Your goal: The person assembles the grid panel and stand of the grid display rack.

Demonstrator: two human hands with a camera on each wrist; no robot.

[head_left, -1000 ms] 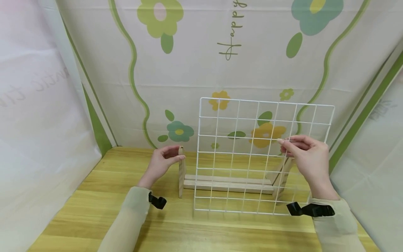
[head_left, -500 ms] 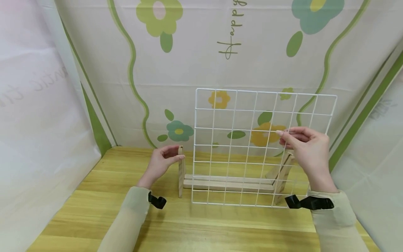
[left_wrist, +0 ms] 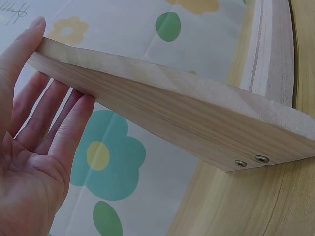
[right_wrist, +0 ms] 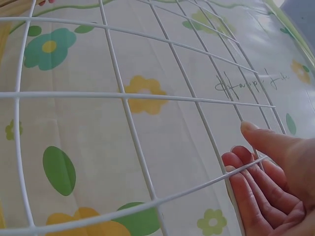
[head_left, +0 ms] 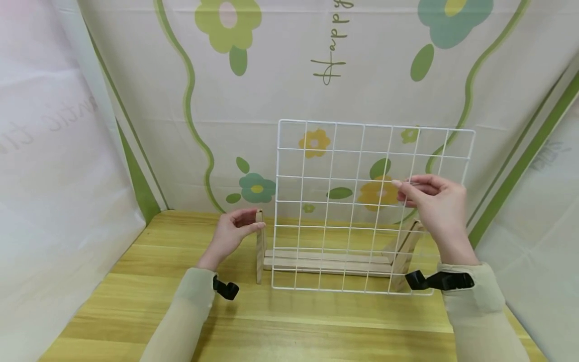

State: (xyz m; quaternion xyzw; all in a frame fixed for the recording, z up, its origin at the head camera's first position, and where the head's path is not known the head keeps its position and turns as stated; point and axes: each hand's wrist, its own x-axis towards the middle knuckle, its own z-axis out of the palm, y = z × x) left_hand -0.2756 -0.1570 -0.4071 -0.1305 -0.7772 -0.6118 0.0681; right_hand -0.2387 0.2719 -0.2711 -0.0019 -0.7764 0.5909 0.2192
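Observation:
My left hand (head_left: 228, 235) pinches the top of the upright left end board (head_left: 260, 256) of a pale wooden stand. In the left wrist view, the thumb lies on the board's edge and the fingers on its outer face, with two screws (left_wrist: 262, 159) low on that face. A long wooden crossbar (head_left: 325, 265) joins this board to the slotted right end piece (head_left: 404, 256). My right hand (head_left: 439, 208) grips a white wire grid panel (head_left: 327, 203) near its right side. The grid stands nearly upright before the stand, which shows through its wires.
A wood-grain table (head_left: 253, 327) carries the stand. Behind it hangs a flowered cloth (head_left: 271, 100), and a pale cloth (head_left: 59, 176) closes off the left side. Black straps (head_left: 226, 288) sit on both wrists.
My right hand has raised the wire grid and moved it slightly left. The left hand keeps its hold on the end board, and the stand has stayed in place.

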